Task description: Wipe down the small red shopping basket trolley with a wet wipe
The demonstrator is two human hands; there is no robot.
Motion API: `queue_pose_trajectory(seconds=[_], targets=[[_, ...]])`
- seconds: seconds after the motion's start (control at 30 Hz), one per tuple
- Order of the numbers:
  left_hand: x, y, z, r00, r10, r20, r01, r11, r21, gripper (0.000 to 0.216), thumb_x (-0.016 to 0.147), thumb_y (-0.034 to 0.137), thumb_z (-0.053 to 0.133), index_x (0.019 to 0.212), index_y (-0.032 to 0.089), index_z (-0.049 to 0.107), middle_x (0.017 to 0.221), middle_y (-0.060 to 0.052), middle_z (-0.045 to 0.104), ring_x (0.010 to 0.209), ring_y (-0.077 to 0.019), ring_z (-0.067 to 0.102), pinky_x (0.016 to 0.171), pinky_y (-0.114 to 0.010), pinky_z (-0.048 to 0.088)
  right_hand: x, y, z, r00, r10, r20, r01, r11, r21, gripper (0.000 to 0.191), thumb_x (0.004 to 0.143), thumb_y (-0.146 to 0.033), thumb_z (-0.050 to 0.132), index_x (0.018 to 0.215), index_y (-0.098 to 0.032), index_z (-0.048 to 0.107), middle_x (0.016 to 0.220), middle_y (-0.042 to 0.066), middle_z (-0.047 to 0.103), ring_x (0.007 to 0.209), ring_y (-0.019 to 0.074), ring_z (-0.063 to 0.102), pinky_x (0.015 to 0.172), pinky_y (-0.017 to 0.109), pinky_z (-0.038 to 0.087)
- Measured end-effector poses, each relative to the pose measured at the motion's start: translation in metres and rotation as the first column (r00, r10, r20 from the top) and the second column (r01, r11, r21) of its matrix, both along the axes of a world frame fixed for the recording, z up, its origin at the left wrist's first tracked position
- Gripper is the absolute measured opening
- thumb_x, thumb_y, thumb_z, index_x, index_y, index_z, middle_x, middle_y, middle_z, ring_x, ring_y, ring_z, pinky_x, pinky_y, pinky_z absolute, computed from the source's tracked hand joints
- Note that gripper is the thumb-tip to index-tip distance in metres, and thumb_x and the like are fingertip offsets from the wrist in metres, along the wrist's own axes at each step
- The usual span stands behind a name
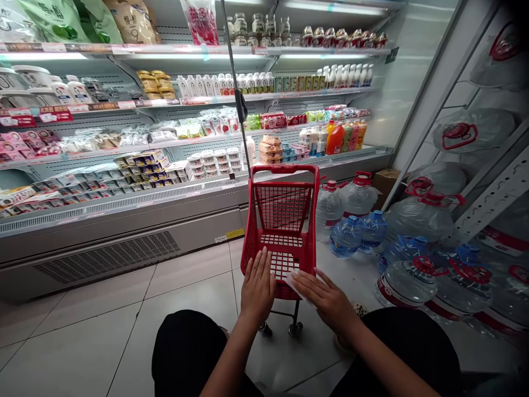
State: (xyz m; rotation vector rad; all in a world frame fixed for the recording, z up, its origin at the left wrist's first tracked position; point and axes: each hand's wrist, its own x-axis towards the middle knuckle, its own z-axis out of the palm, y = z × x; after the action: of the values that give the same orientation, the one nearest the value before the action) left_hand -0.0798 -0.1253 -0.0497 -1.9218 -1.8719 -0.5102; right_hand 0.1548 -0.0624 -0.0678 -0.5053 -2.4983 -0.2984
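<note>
A small red shopping cart (282, 220) with a plastic lattice basket stands upright in front of me. My left hand (258, 284) lies over the near left part of its basket, fingers stretched out flat and nothing visible in them; whether it touches the plastic I cannot tell. At the near right corner of the basket, my right hand (324, 295) has a white wipe (294, 284) under its extended fingers, held against the palm side. Most of the wipe is hidden by the fingers. Below the basket are dark legs with casters (295, 329).
An open-fronted refrigerated display (124, 237) runs behind the cart, with dairy cups, bottles and bags on its shelves. Large water bottles (407, 280) crowd the floor at right, beside a metal rack (491, 187). My black-clad knees (188, 353) flank the cart on the tiled floor (99, 331).
</note>
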Motion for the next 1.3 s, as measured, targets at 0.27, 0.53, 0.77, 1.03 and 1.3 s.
queue_pose_trajectory(seconds=[0.27,0.53,0.77,1.03,1.3], targets=[[0.008,0.006,0.005,0.999,-0.031,-0.014,0.031,0.999,0.020,0.070,0.106,0.019,0.033,0.168,0.017,0.000,0.170,-0.006,0.029,0.157,-0.0224,0.028,0.130,-0.045,0.025,0.026,0.016,-0.010,0.968,-0.173,-0.180,0.154,0.981,-0.115,0.084,0.091,0.009,0.025,0.165,-0.030,0.025,0.163,0.000,0.043,0.154,0.0162,0.034,0.128,0.046,0.029],[0.054,0.012,0.006,0.981,-0.191,-0.024,0.190,0.982,-0.016,0.064,0.109,0.026,0.035,0.168,0.018,0.011,0.170,-0.005,0.029,0.157,-0.0219,0.028,0.129,-0.044,0.028,0.040,-0.007,0.015,0.895,-0.287,-0.342,0.209,0.946,-0.247,0.085,0.086,0.004,0.029,0.165,-0.028,0.026,0.165,0.001,0.040,0.155,0.0207,0.033,0.129,0.053,0.029],[0.064,0.012,0.006,0.969,-0.248,-0.018,0.247,0.969,-0.027,0.060,0.109,0.026,0.035,0.167,0.018,0.020,0.168,-0.007,0.032,0.156,-0.0224,0.031,0.128,-0.046,0.031,0.052,-0.008,-0.008,0.970,-0.135,-0.200,0.100,0.980,-0.173,0.081,0.090,0.005,0.031,0.164,-0.029,0.028,0.163,0.000,0.044,0.156,0.0184,0.030,0.125,0.046,0.040],[0.062,0.011,0.009,0.953,-0.303,-0.022,0.301,0.952,-0.059,0.056,0.110,0.026,0.034,0.165,0.018,0.027,0.167,-0.006,0.035,0.156,-0.0219,0.031,0.129,-0.046,0.029,0.074,0.028,-0.001,0.966,-0.103,-0.236,0.031,0.956,-0.291,0.091,0.079,0.006,0.031,0.163,-0.028,0.031,0.167,0.000,0.037,0.157,0.0173,0.027,0.126,0.047,0.036],[0.039,0.018,0.014,0.935,-0.354,0.008,0.353,0.929,-0.110,0.054,0.111,0.027,0.031,0.164,0.020,0.030,0.168,-0.005,0.034,0.157,-0.0200,0.030,0.130,-0.047,0.027,0.054,0.003,-0.008,0.971,-0.052,-0.233,-0.001,0.975,-0.222,0.074,0.089,-0.001,0.037,0.157,-0.027,0.044,0.152,0.003,0.059,0.151,0.0188,0.040,0.128,0.051,0.032]])
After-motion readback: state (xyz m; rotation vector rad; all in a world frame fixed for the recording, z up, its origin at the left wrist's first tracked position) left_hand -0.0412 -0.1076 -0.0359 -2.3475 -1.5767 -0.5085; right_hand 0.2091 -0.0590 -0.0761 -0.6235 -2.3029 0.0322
